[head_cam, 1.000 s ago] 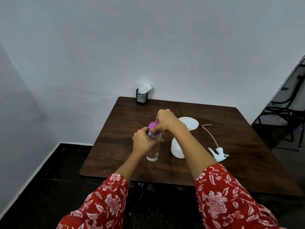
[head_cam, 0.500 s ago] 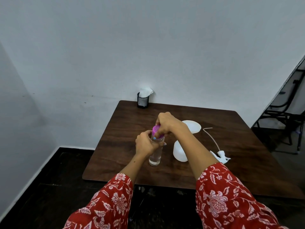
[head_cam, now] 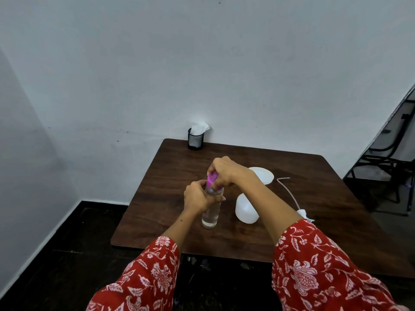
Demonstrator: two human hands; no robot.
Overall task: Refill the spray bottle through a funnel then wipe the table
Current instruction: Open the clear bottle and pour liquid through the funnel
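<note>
**Both hands on the water bottle, spray bottle waiting beside it**

Plain white wall [head_cam: 202, 63] behind, dark wood table [head_cam: 314, 221] in front. White spray bottle [head_cam: 246, 209] stands just right of the clear water bottle [head_cam: 211, 214], with the white funnel [head_cam: 265, 176] on top. Left hand [head_cam: 197, 198] is wrapped around the water bottle's neck, right hand [head_cam: 224, 171] grips its pink cap [head_cam: 212, 179]. Sprayer head [head_cam: 303, 215] with its tube lies off to the right. Black mesh cup [head_cam: 195, 140] with a tissue sits at the back edge.

red sleeves [head_cam: 143, 279], white floral print

Pink cap [head_cam: 212, 178], red floral sleeves [head_cam: 318, 263], brown table [head_cam: 314, 198]
</note>
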